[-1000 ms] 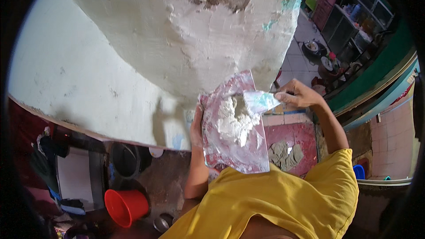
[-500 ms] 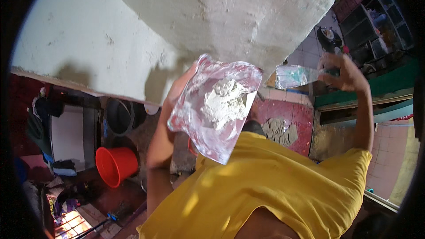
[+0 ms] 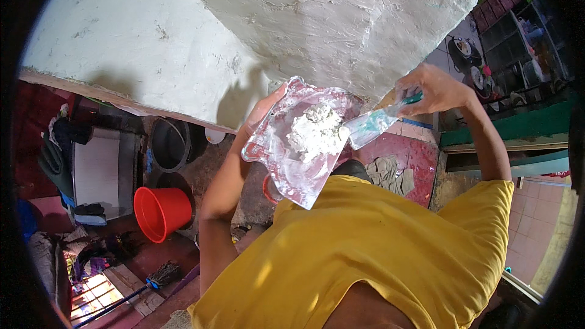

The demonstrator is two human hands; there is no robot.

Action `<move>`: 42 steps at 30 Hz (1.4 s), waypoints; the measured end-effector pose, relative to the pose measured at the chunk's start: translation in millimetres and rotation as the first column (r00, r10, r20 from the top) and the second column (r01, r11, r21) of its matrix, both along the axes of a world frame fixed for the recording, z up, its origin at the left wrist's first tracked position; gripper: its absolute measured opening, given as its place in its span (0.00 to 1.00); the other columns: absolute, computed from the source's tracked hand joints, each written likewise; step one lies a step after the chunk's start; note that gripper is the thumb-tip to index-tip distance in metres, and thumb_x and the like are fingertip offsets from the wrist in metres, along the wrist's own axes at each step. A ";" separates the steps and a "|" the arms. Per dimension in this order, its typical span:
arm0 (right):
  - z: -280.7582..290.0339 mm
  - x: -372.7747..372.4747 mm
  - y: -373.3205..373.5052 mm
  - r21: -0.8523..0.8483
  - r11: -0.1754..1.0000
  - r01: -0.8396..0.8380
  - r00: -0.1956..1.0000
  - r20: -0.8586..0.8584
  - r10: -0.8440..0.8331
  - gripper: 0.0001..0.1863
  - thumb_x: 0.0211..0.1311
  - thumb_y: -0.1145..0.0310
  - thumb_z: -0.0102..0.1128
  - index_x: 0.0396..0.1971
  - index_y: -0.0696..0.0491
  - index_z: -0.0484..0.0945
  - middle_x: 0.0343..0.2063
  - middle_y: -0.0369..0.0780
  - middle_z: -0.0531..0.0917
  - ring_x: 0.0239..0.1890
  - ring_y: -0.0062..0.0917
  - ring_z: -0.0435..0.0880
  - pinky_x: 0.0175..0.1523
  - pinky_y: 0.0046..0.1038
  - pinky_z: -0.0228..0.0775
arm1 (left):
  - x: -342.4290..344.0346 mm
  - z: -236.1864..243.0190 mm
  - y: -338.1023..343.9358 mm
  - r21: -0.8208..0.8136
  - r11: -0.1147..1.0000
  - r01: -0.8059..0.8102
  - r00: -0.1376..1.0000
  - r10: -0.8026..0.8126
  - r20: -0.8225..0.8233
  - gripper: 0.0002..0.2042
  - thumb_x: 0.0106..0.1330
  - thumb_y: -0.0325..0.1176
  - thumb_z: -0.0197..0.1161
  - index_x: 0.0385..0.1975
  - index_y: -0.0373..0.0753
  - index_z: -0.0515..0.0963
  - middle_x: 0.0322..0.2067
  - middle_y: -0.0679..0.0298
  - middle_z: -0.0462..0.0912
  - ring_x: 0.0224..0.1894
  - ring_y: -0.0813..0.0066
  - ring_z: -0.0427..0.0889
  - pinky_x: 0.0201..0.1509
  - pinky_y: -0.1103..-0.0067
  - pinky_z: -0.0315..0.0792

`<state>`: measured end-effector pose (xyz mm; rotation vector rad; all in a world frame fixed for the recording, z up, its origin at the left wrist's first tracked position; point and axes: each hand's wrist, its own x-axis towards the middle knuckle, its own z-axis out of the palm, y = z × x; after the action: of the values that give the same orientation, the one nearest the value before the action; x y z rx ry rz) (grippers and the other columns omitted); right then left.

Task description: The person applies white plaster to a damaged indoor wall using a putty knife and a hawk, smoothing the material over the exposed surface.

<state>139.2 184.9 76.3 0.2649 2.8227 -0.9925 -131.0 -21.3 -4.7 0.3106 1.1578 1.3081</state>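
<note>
My left hand (image 3: 262, 111) grips the far-left edge of a smeared, wavy-edged board (image 3: 297, 184), its fingers partly hidden by it. A heap of white putty (image 3: 314, 134) sits in the middle of the board. In my right hand (image 3: 436, 92) is a putty knife (image 3: 373, 127) with a green handle and a wide, whitish blade. The blade's tip reaches over the right edge of the board and meets the side of the putty. Just beyond both hands stands a wall (image 3: 341, 18) coated in rough, ridged plaster.
A smoother white wall face (image 3: 128, 36) with a bottom edge lies at far left. Below it stand a red bucket (image 3: 163, 213), a dark tub (image 3: 170, 145) and a mop (image 3: 159, 275). Crumpled cloth (image 3: 390, 173) lies on the red floor. Shelves with dishes (image 3: 518, 42) are at far right.
My right hand has moved left with the putty knife, bringing its blade from beside the wall's edge onto the putty. The board has shifted slightly, still in my left hand.
</note>
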 end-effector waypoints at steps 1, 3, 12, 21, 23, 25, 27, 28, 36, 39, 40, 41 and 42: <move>-1.8 -1.3 -5.7 -0.027 1.000 -0.012 1.000 -0.025 0.012 0.16 0.42 0.63 0.70 0.27 0.59 0.79 0.23 0.42 0.81 0.23 0.28 0.79 0.30 0.26 0.70 | 3.4 2.4 -1.0 -0.007 1.000 -0.018 0.999 0.018 0.035 0.19 0.70 0.42 0.46 0.51 0.35 0.70 0.46 0.58 0.77 0.47 0.69 0.77 0.53 0.73 0.71; -11.4 0.2 -12.6 -0.030 1.000 -0.001 1.000 -0.017 0.000 0.16 0.43 0.63 0.69 0.28 0.59 0.78 0.23 0.44 0.80 0.23 0.30 0.78 0.30 0.27 0.68 | 9.0 8.0 -3.0 -0.022 0.999 -0.050 0.993 0.052 0.104 0.19 0.70 0.43 0.46 0.51 0.35 0.70 0.46 0.58 0.77 0.46 0.69 0.77 0.52 0.73 0.72; -33.6 25.2 -25.8 -0.043 0.972 0.230 0.959 -0.158 -0.234 0.24 0.39 0.62 0.73 0.36 0.59 0.77 0.32 0.46 0.80 0.32 0.36 0.79 0.40 0.32 0.69 | -6.5 -44.6 -20.4 0.368 0.915 -0.167 0.948 0.046 0.314 0.22 0.72 0.42 0.38 0.57 0.32 0.63 0.52 0.56 0.72 0.52 0.65 0.74 0.57 0.70 0.68; 19.3 48.7 -48.5 0.063 0.893 0.446 0.881 -0.209 -0.425 0.34 0.40 0.63 0.75 0.48 0.60 0.69 0.42 0.49 0.78 0.46 0.31 0.76 0.51 0.29 0.66 | 22.4 -21.7 -1.2 0.428 0.856 -0.289 0.881 0.063 0.469 0.22 0.72 0.44 0.39 0.56 0.34 0.65 0.52 0.55 0.73 0.52 0.64 0.73 0.58 0.68 0.66; 26.1 50.7 -43.1 -0.047 0.881 0.472 0.816 -0.355 -0.456 0.30 0.45 0.64 0.73 0.48 0.59 0.70 0.43 0.48 0.78 0.44 0.28 0.76 0.48 0.28 0.67 | 20.2 -19.4 -2.1 0.470 0.842 -0.264 0.876 0.005 0.483 0.23 0.71 0.45 0.39 0.57 0.34 0.64 0.52 0.55 0.72 0.53 0.63 0.73 0.58 0.68 0.66; 55.2 53.4 -29.6 -0.001 0.869 0.495 0.793 -0.408 -0.453 0.18 0.62 0.59 0.56 0.32 0.63 0.77 0.24 0.37 0.78 0.25 0.17 0.75 0.29 0.22 0.67 | 18.2 -20.5 -0.9 0.535 0.808 -0.247 0.889 -0.031 0.457 0.23 0.71 0.46 0.39 0.57 0.34 0.64 0.53 0.55 0.72 0.53 0.62 0.72 0.59 0.67 0.66; 54.9 67.2 -9.6 -0.023 0.811 0.585 0.689 -0.515 -0.511 0.21 0.64 0.57 0.53 0.29 0.64 0.77 0.15 0.33 0.72 0.17 0.14 0.69 0.20 0.21 0.61 | 21.5 -15.3 -2.7 0.522 0.816 -0.250 0.879 -0.035 0.476 0.24 0.72 0.46 0.38 0.57 0.34 0.64 0.53 0.55 0.71 0.53 0.62 0.72 0.59 0.67 0.66; 62.0 69.8 -4.8 -0.044 0.766 0.641 0.661 -0.476 -0.580 0.21 0.63 0.56 0.54 0.29 0.64 0.77 0.14 0.33 0.72 0.16 0.14 0.68 0.19 0.21 0.60 | 19.6 -17.5 -4.4 0.472 0.850 -0.235 0.882 -0.018 0.471 0.24 0.72 0.46 0.37 0.57 0.33 0.63 0.53 0.54 0.71 0.53 0.62 0.72 0.59 0.67 0.66; 102.3 67.8 25.8 0.081 0.751 0.655 0.707 -0.417 -0.571 0.21 0.64 0.56 0.54 0.28 0.62 0.79 0.09 0.30 0.69 0.09 0.11 0.62 0.14 0.18 0.52 | 15.2 -24.6 -14.5 0.423 0.867 -0.265 0.907 0.075 0.415 0.25 0.72 0.46 0.36 0.57 0.32 0.63 0.53 0.54 0.71 0.54 0.61 0.72 0.60 0.68 0.64; 116.5 66.9 26.5 0.111 0.719 0.686 0.703 -0.354 -0.617 0.20 0.63 0.57 0.54 0.29 0.62 0.79 0.08 0.30 0.69 0.09 0.11 0.62 0.14 0.19 0.52 | 19.0 -24.0 -10.8 0.397 0.879 -0.265 0.898 0.075 0.434 0.25 0.72 0.47 0.36 0.58 0.32 0.62 0.54 0.53 0.70 0.54 0.61 0.71 0.61 0.68 0.63; 115.5 68.7 28.8 0.103 0.693 0.713 0.679 -0.344 -0.648 0.19 0.63 0.58 0.56 0.30 0.62 0.80 0.09 0.32 0.70 0.09 0.12 0.63 0.14 0.19 0.53 | 20.6 -22.7 -10.1 0.379 0.888 -0.260 0.899 0.078 0.432 0.25 0.72 0.47 0.37 0.58 0.32 0.62 0.54 0.53 0.70 0.55 0.61 0.71 0.61 0.67 0.62; 115.3 69.0 32.2 0.165 0.693 0.702 0.697 -0.362 -0.619 0.18 0.62 0.58 0.56 0.30 0.61 0.80 0.09 0.33 0.70 0.10 0.14 0.64 0.15 0.21 0.55 | 21.9 -19.4 -9.3 0.360 0.898 -0.254 0.899 0.082 0.430 0.26 0.71 0.47 0.37 0.58 0.32 0.62 0.55 0.53 0.69 0.55 0.61 0.70 0.61 0.67 0.62; 121.2 64.2 30.8 0.240 0.689 0.684 0.720 -0.378 -0.582 0.17 0.62 0.59 0.57 0.30 0.60 0.81 0.10 0.34 0.71 0.10 0.15 0.65 0.16 0.22 0.57 | 20.9 -16.2 -13.3 0.347 0.904 -0.252 0.895 0.081 0.438 0.26 0.71 0.47 0.37 0.58 0.32 0.62 0.55 0.53 0.69 0.55 0.61 0.70 0.62 0.67 0.62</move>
<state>203.4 215.7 197.5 1.3494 3.2181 -0.5869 -110.1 -34.6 -20.9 0.2094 0.5606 1.6713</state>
